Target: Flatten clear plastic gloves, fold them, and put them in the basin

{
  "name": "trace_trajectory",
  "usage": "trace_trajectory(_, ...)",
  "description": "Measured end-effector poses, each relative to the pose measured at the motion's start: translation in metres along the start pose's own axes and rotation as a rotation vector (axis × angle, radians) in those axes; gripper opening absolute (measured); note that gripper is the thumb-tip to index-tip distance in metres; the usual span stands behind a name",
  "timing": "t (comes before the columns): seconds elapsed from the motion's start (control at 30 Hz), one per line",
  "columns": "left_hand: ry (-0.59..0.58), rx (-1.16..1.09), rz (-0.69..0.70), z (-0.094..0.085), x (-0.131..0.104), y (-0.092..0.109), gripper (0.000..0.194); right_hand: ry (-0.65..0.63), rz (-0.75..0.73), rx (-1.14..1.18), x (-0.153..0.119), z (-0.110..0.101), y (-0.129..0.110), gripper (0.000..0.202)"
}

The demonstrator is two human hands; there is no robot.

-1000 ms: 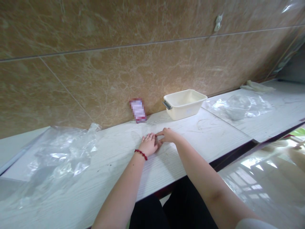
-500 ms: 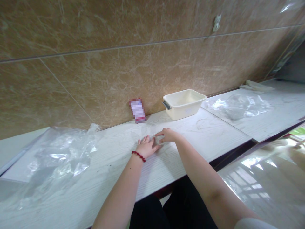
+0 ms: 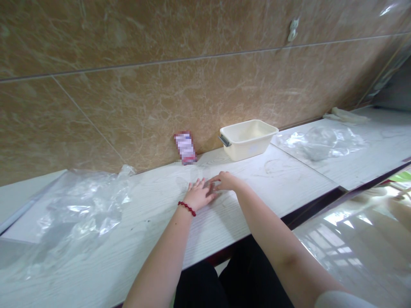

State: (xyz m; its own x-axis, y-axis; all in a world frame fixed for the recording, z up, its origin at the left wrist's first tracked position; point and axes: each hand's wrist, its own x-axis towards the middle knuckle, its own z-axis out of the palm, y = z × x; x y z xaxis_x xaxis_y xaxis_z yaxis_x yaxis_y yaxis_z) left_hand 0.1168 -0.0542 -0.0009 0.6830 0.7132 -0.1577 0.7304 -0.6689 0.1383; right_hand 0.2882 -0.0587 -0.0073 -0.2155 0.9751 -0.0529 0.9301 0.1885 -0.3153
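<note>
My left hand (image 3: pixel 198 196), with a red bead bracelet (image 3: pixel 186 208) at the wrist, lies palm down on the white wood-grain table (image 3: pixel 154 239), its fingers spread. Close on its right, my right hand (image 3: pixel 225 181) reaches in with bent fingers. Its fingertips meet the left hand's fingers, around a small patch that I cannot make out. Behind the hands, a blurred red-and-white packet (image 3: pixel 185 148) leans against the wall. To the right of that packet stands a cream plastic bin (image 3: pixel 250 147) with a grey handle.
Crumpled clear plastic (image 3: pixel 86 205) covers the left part of the table, partly over a white sheet (image 3: pixel 24 226). More clear plastic (image 3: pixel 324 143) lies at the right, with a pale cloth-like item (image 3: pixel 345 115) beyond. A brown tiled wall (image 3: pixel 144 107) borders the table's back.
My left hand has shifted slightly right and its fingers now sit closer to my right fingertips. The right hand has barely moved. The bin, packet and plastic stay put.
</note>
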Motion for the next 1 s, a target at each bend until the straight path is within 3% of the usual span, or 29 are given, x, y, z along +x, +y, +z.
trace_trajectory(0.2,-0.141,-0.053,-0.04,-0.003,-0.002,-0.006,0.066,-0.048,0.092,-0.003,-0.003,-0.005,-0.001,0.056)
trace_trajectory(0.57,-0.199,-0.072,-0.132,-0.011,-0.006,-0.017,0.068,-0.129,0.128,-0.002,0.0,-0.003,0.009,0.069)
trace_trajectory(0.73,-0.08,-0.053,-0.152,-0.028,-0.017,-0.02,0.06,-0.124,0.082,-0.014,0.0,-0.003,0.011,0.068)
trace_trajectory(0.9,0.196,-0.081,-0.155,-0.039,-0.067,-0.02,0.043,-0.07,0.05,0.017,-0.003,-0.002,0.014,0.067)
trace_trajectory(1.0,0.213,-0.121,-0.101,-0.031,-0.097,-0.018,0.037,-0.026,0.053,0.138,-0.003,-0.002,0.018,0.065)
